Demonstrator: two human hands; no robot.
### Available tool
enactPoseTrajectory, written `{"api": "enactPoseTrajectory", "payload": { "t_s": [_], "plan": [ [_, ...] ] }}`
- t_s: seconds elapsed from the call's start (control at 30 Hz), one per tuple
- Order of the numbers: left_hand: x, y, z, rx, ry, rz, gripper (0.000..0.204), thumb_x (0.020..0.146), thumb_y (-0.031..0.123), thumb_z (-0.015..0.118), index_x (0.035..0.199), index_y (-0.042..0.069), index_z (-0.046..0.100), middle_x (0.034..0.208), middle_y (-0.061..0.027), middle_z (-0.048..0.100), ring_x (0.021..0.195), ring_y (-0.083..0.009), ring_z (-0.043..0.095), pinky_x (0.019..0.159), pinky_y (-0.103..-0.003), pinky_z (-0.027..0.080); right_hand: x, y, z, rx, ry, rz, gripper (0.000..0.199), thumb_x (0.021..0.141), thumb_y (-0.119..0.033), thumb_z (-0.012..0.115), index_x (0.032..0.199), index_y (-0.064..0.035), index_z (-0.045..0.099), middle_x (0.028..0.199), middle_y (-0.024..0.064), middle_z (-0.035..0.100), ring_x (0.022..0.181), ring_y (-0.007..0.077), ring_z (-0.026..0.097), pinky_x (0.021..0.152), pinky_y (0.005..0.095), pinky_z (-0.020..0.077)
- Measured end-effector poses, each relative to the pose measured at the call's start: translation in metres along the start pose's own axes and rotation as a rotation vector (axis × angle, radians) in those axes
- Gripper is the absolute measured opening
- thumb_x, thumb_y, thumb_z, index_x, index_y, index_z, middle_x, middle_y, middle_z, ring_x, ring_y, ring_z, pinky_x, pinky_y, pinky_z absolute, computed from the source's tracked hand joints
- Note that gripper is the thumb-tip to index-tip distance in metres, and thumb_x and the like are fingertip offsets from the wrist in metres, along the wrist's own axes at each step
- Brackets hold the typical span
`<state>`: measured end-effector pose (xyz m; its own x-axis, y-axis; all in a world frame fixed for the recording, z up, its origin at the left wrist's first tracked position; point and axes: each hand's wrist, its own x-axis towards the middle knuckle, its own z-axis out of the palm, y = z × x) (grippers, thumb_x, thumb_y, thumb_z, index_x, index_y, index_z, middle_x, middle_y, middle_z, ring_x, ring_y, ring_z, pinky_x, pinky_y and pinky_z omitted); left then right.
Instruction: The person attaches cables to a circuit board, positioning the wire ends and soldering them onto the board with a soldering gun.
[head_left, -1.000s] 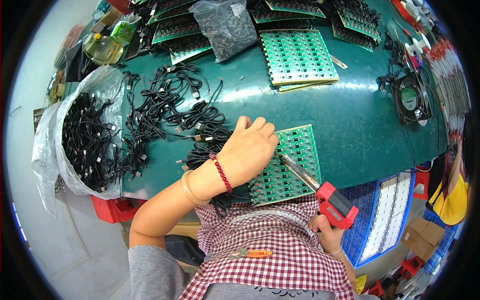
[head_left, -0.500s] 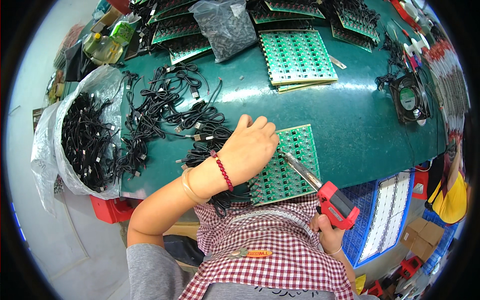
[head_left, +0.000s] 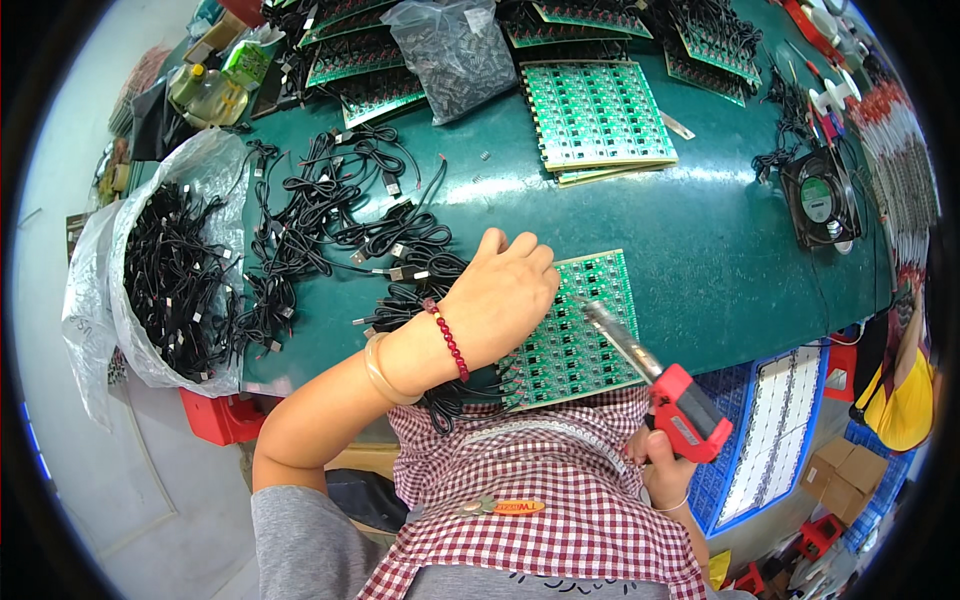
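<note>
Green panelised circuit board lies at the near edge of the dark green surface, and we judge the soldering step is under way. Our left hand presses down on its left part, fingers curled (whether they pinch a black cable beneath, we cannot tell). Our right hand grasps the red-handled soldering gun, its metal tip over the board. Next calls for a steady tip on one pad. The joint itself is too small to see; the left palm hides it.
</note>
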<state>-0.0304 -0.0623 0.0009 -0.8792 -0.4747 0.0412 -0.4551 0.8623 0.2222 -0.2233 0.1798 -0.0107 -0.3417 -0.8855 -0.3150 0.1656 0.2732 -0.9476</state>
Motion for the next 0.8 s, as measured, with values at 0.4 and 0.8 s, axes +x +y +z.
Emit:
{"api": "enactPoseTrajectory", "payload": {
  "t_s": [0.4, 0.8],
  "plan": [
    [-0.002, 0.007, -0.01, -0.042, -0.04, -0.036, 0.011, 0.072, 0.011, 0.066, 0.075, 0.008, 0.056, 0.082, -0.0059, 0.049, 0.088, -0.024, 0.048, 0.08, -0.038, 0.036, 0.081, -0.081, -0.1, 0.126, 0.704, -0.85, 0.035, 0.1, -0.028, 0.047, 0.124, -0.0016, 0.046, 0.065, 0.0008, 0.044, 0.053, 0.009, 0.041, 0.051, 0.0252, 0.0379],
    [-0.007, 0.022, -0.007, 0.133, 0.031, -0.207, 0.021, 0.071, 0.014, 0.065, 0.088, 0.007, 0.055, 0.087, -0.0073, 0.052, 0.093, -0.0239, 0.051, 0.091, -0.046, 0.034, 0.16, -0.086, -0.182, -0.033, 0.926, -0.533, 0.019, 0.089, -0.023, 0.067, 0.094, -0.0057, 0.06, 0.057, -0.0032, 0.043, 0.043, 0.0057, 0.039, 0.038, 0.0217, 0.0341]
  ]
}}
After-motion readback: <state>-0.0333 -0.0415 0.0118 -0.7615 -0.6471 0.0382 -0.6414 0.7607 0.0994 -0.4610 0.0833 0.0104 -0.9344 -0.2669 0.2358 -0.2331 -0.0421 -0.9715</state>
